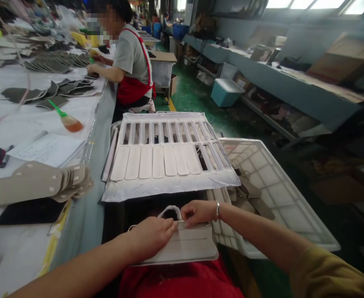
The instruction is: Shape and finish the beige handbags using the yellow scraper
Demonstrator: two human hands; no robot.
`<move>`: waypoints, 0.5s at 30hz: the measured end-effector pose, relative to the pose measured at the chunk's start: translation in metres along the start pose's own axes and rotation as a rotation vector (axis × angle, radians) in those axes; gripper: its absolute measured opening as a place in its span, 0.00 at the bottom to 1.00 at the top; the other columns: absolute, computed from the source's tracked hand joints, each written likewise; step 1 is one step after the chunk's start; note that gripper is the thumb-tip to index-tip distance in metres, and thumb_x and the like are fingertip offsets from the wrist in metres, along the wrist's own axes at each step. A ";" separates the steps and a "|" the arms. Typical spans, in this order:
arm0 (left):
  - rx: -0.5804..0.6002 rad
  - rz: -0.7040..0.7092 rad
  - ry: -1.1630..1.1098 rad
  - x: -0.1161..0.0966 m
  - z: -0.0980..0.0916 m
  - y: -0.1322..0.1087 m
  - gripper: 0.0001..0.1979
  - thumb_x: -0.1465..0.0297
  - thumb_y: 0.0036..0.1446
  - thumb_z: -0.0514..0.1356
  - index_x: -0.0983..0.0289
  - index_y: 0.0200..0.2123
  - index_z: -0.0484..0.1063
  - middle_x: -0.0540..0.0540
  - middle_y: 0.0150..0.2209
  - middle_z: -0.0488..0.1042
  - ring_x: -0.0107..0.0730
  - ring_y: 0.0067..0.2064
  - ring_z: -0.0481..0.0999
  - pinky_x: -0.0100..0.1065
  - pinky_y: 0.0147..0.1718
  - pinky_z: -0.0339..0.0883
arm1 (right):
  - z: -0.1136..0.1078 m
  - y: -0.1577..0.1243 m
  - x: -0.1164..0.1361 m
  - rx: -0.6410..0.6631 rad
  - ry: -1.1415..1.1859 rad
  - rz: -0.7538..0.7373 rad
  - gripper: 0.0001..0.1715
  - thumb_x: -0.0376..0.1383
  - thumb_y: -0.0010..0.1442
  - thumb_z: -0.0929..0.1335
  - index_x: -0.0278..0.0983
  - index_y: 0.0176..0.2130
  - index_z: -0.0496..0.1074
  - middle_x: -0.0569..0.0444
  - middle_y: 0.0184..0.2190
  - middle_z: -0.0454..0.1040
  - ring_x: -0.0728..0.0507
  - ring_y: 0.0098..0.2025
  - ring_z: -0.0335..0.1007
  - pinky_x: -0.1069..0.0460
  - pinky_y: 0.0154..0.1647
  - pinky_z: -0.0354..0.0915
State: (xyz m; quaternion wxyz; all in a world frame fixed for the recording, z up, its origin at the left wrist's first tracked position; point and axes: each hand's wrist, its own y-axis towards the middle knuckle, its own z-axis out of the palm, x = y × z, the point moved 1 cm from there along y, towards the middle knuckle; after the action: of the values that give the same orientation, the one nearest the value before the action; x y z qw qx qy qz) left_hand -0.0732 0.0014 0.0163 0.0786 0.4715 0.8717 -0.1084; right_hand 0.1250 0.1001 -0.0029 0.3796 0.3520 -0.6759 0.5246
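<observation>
A flat off-white panel (pixel 188 244) with rounded corners and a thin dark line across it lies over my lap. My left hand (pixel 155 236) rests across its upper left part, fingers together and holding it at the top edge; the thumb is hidden. At that same edge, my right hand (pixel 197 213) has its fingers curled in a pinch on the edge, beside a pale looped strip (pixel 169 209) that arches above the panel. Just beyond is a white slatted rack (pixel 169 186) with a row of several off-white rounded pieces (pixel 157 162) laid on it.
A white plastic crate (pixel 278 186) with grey-beige pieces stands at the right. On the left, the worktable (pixel 88 161) carries stacked beige pieces (pixel 54 182), papers (pixel 51 147) and a green-tipped bottle (pixel 71 123). A co-worker in a red apron (pixel 132 89) works farther along that table.
</observation>
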 end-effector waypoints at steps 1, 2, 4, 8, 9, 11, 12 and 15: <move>-0.003 0.016 0.024 0.000 0.000 0.000 0.22 0.78 0.57 0.48 0.74 0.56 0.58 0.70 0.50 0.69 0.45 0.47 0.72 0.40 0.41 0.70 | 0.001 0.005 0.002 0.015 -0.007 -0.009 0.12 0.39 0.49 0.70 0.33 0.28 0.66 0.62 0.24 0.62 0.54 0.27 0.56 0.58 0.28 0.54; -0.010 0.019 0.028 0.000 0.000 -0.001 0.22 0.78 0.58 0.48 0.74 0.56 0.58 0.71 0.50 0.69 0.46 0.48 0.72 0.41 0.42 0.70 | 0.001 0.010 0.005 0.028 -0.011 -0.018 0.11 0.38 0.49 0.70 0.33 0.27 0.66 0.62 0.24 0.62 0.54 0.27 0.56 0.58 0.28 0.54; -0.015 0.014 -0.011 0.005 -0.001 -0.006 0.22 0.77 0.58 0.47 0.74 0.57 0.57 0.70 0.49 0.69 0.46 0.48 0.72 0.41 0.43 0.70 | 0.002 0.018 0.010 0.052 -0.020 -0.033 0.11 0.38 0.49 0.70 0.33 0.27 0.66 0.61 0.24 0.62 0.53 0.27 0.56 0.58 0.28 0.54; 0.011 -0.019 -0.188 0.023 -0.004 -0.026 0.23 0.76 0.59 0.48 0.65 0.58 0.57 0.62 0.53 0.68 0.38 0.50 0.71 0.35 0.47 0.67 | 0.004 0.033 0.019 0.091 -0.034 -0.039 0.11 0.38 0.50 0.69 0.33 0.26 0.65 0.61 0.23 0.62 0.53 0.27 0.55 0.58 0.28 0.54; 0.019 -0.025 -0.229 0.028 -0.005 -0.032 0.22 0.76 0.58 0.48 0.63 0.57 0.58 0.60 0.54 0.67 0.36 0.51 0.71 0.33 0.48 0.66 | 0.005 0.037 0.021 0.105 -0.030 -0.031 0.12 0.39 0.49 0.69 0.33 0.26 0.65 0.61 0.23 0.62 0.53 0.27 0.55 0.58 0.27 0.54; 0.033 -0.029 -0.286 0.035 -0.007 -0.043 0.22 0.76 0.58 0.48 0.62 0.57 0.60 0.59 0.55 0.66 0.35 0.52 0.69 0.32 0.50 0.64 | 0.006 0.045 0.025 0.131 -0.024 -0.020 0.13 0.40 0.49 0.70 0.33 0.26 0.65 0.61 0.22 0.62 0.53 0.26 0.55 0.58 0.28 0.54; 0.035 -0.030 -0.302 0.038 -0.008 -0.047 0.22 0.76 0.59 0.48 0.63 0.56 0.60 0.59 0.55 0.66 0.35 0.53 0.69 0.32 0.51 0.63 | 0.007 0.049 0.027 0.139 -0.025 -0.023 0.14 0.41 0.49 0.70 0.33 0.26 0.65 0.61 0.22 0.62 0.53 0.27 0.55 0.58 0.28 0.54; 0.021 -0.047 -0.343 0.040 -0.012 -0.056 0.20 0.73 0.60 0.48 0.62 0.56 0.62 0.58 0.55 0.67 0.35 0.53 0.69 0.32 0.51 0.62 | 0.010 0.062 0.032 0.150 -0.035 -0.052 0.16 0.44 0.49 0.70 0.33 0.26 0.65 0.61 0.23 0.63 0.53 0.27 0.56 0.57 0.29 0.55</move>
State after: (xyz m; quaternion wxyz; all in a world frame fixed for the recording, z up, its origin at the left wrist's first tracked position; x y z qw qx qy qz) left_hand -0.1423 0.0071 0.0247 0.2187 0.4262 0.8551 -0.1981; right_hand 0.0544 0.1007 -0.0039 0.3540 0.4060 -0.6316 0.5576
